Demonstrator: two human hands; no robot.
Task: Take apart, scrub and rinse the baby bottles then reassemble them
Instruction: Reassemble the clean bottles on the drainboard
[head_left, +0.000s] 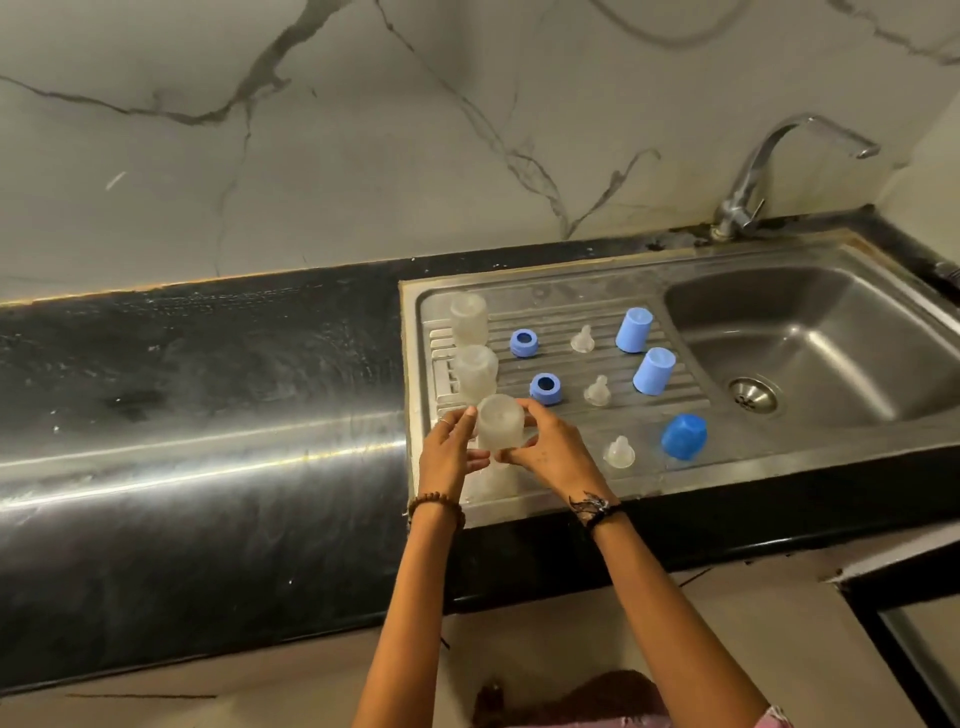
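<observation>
We are holding the nearest clear plastic bottle body (500, 422) inverted over the ribbed steel drainboard (571, 306), left hand (451, 453) and right hand (551, 451) fingers grasping its sides. Two more clear bottles (470, 318), blue rings (523, 343), silicone teats (583, 340) and blue caps (635, 330) are standing beside it.

Both hands, left (451, 452) and right (551, 451), curl inward (arms outstretched), gripping.
</observation>
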